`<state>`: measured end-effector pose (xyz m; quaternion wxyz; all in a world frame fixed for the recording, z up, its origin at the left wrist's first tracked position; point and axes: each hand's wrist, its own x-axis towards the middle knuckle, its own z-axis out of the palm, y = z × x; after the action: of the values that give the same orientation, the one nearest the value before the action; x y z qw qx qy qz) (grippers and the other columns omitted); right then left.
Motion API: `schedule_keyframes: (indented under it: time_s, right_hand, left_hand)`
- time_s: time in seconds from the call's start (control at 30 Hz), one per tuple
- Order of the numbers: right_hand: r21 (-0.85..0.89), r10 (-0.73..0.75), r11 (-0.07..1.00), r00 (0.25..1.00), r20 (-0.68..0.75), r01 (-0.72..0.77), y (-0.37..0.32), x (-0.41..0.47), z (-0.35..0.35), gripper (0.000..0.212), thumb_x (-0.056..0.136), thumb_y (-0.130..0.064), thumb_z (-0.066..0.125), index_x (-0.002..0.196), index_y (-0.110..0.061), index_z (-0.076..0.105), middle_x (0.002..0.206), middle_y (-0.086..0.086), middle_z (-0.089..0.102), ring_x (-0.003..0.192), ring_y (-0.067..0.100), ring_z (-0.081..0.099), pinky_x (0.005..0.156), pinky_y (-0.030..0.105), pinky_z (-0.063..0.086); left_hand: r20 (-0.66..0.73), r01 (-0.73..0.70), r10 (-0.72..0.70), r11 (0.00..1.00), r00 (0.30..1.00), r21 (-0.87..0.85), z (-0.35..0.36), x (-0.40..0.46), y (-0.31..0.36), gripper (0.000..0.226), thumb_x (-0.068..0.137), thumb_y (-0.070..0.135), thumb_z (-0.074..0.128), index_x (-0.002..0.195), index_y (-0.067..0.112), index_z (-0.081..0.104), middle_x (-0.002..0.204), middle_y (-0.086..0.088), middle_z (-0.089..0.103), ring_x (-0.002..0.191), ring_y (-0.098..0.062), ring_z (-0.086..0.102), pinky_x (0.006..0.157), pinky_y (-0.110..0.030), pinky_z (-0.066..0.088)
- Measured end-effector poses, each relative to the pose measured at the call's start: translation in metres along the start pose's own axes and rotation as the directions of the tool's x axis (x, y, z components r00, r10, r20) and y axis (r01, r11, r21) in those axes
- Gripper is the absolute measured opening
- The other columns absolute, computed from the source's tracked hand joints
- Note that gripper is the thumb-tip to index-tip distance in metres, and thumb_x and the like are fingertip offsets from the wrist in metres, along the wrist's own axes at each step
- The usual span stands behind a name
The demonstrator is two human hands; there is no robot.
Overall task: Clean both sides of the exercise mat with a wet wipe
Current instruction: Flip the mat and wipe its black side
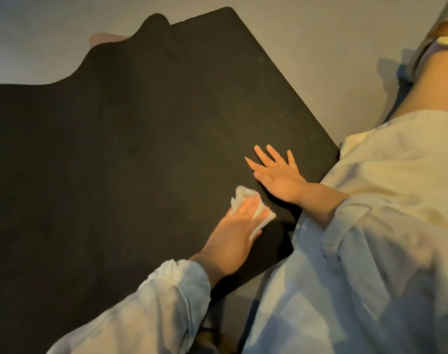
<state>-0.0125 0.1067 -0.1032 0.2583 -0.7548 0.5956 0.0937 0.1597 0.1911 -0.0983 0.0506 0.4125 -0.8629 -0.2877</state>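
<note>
the black exercise mat (131, 154) lies spread on the grey floor (307, 47), its far end humped up in a fold. my left hand (237, 221) presses the white wet wipe (243, 198) down on the mat near its close edge, fingers (253, 204) laid over the crumpled wipe and bunching it. my right hand (276, 175) rests flat on the mat just beside it, fingers spread and straight, holding nothing. my pale sleeves and my bare leg (422, 93) fill the right side, with a sandal at the top corner.
</note>
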Motion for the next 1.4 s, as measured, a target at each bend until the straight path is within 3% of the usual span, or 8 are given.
schedule_keyframes:
  time_s: [0.2,0.43,0.73,0.87,0.97,1.07,1.27,1.4]
  right_hand:
    - [-0.091,-0.082,0.991,0.987,0.136,0.094,0.014,-0.003,-0.020,0.051,0.100,-0.051,0.016,0.149,-0.042,0.001,0.158,-0.007,-0.014,0.145,0.017,-0.016,0.115,0.047,-0.008]
    - [-0.168,-0.066,0.983,0.996,0.066,0.077,0.012,-0.002,-0.005,0.052,0.099,-0.051,0.007,0.147,-0.041,-0.009,0.157,-0.004,-0.021,0.143,0.018,-0.023,0.114,0.048,-0.013]
    - [-0.128,-0.088,0.988,0.996,-0.001,0.087,0.020,0.004,0.007,0.096,0.043,-0.070,-0.050,0.133,-0.046,-0.025,0.154,-0.010,-0.025,0.142,0.016,-0.024,0.112,0.047,-0.014]
    - [-0.132,-0.109,0.985,0.994,0.000,0.108,0.021,0.004,0.006,0.101,0.048,-0.069,-0.046,0.142,-0.045,-0.018,0.149,-0.013,-0.029,0.142,0.016,-0.025,0.112,0.047,-0.014]
    - [-0.128,-0.115,0.985,0.993,-0.005,0.113,0.019,0.004,0.005,0.082,0.068,-0.069,-0.031,0.145,-0.045,-0.013,0.151,-0.012,-0.028,0.143,0.015,-0.023,0.113,0.047,-0.014]
    - [-0.119,-0.092,0.989,0.996,0.000,0.091,0.019,0.004,0.002,0.052,0.096,-0.052,-0.003,0.147,-0.043,-0.006,0.157,-0.008,-0.019,0.143,0.014,-0.021,0.114,0.046,-0.014]
    - [-0.007,-0.105,0.994,0.994,0.028,0.106,0.022,0.003,-0.006,0.054,0.103,-0.024,0.027,0.150,-0.036,0.002,0.159,-0.007,-0.011,0.145,0.014,-0.015,0.114,0.043,-0.013]
    - [0.281,-0.051,0.959,0.999,0.007,0.047,0.017,-0.002,-0.016,0.063,0.098,-0.003,0.038,0.151,-0.026,0.013,0.160,-0.006,0.003,0.146,0.012,-0.005,0.114,0.037,-0.011]
  left_hand:
    - [0.116,-0.088,0.123,0.959,0.986,-0.269,-0.025,-0.032,-0.008,0.040,0.097,0.032,0.034,0.125,0.023,0.061,0.130,0.002,0.060,0.122,-0.011,0.053,0.104,-0.030,0.042]
    - [-0.546,0.253,-0.413,0.903,0.729,-0.346,-0.117,0.055,-0.052,0.039,0.102,0.026,0.035,0.127,0.006,0.057,0.118,-0.007,0.062,0.114,-0.022,0.056,0.091,-0.021,0.037]
    - [-0.312,0.436,-0.387,0.893,0.868,0.106,-0.126,0.131,-0.118,0.048,0.104,0.020,0.027,0.149,0.008,0.019,0.156,-0.012,0.016,0.144,-0.029,0.016,0.116,-0.039,0.019]
    - [-0.175,0.473,-0.502,0.862,0.847,-0.185,-0.101,0.127,-0.087,0.050,0.103,0.015,0.031,0.148,0.000,0.016,0.155,-0.023,0.010,0.142,-0.041,0.012,0.115,-0.038,0.014]
    - [-0.015,0.248,-0.313,0.720,0.950,0.648,-0.077,0.114,-0.092,0.057,0.103,0.019,0.029,0.145,-0.008,0.002,0.153,-0.025,0.014,0.138,-0.047,0.017,0.116,-0.044,0.017]
    - [-0.330,0.341,-0.241,0.895,0.913,0.287,-0.071,0.102,-0.071,0.054,0.102,0.034,0.010,0.151,0.011,0.007,0.155,-0.005,0.025,0.143,-0.024,0.017,0.114,-0.021,0.009]
    - [-0.037,0.133,-0.129,0.905,0.991,0.404,-0.032,0.068,-0.033,0.046,0.097,0.027,0.044,0.142,0.016,0.040,0.143,-0.025,0.018,0.140,-0.027,0.027,0.115,-0.034,0.023]
    - [0.165,0.025,-0.073,0.960,0.984,0.278,-0.011,0.048,-0.013,0.052,0.102,0.012,0.032,0.151,0.018,0.015,0.158,-0.010,0.004,0.146,-0.024,0.000,0.118,-0.032,0.008]
